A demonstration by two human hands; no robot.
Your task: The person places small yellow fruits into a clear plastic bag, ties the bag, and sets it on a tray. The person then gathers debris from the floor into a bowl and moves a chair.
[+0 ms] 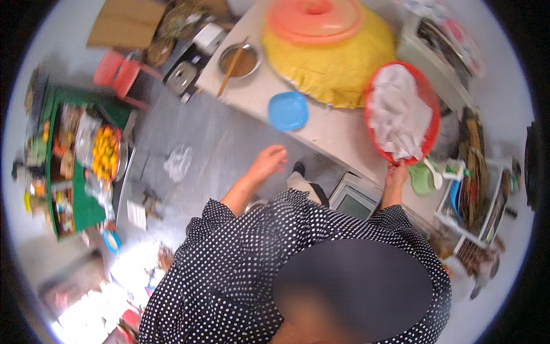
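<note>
My right hand (396, 174) is at the near rim of a red plastic basin (368, 124), its fingers partly hidden by the rim. A crumpled white cloth (397, 107) lies in the basin. My left hand (269, 164) hangs over the floor in front of the table, with nothing in it and its fingers partly spread. A blue square plastic dish (288, 111) lies near the table edge. Behind it stands a large round thing under a yellow cloth (331, 73), with a pinkish-orange plastic lid (316, 21) on top.
A metal bowl of brown contents (245, 62) with a wooden stick across it stands at the table's left. A green scoop-like container (423, 178) is right of my right hand. A pink chair (118, 77), a plastic bag (178, 163) and a green cabinet (88, 198) stand or lie at left.
</note>
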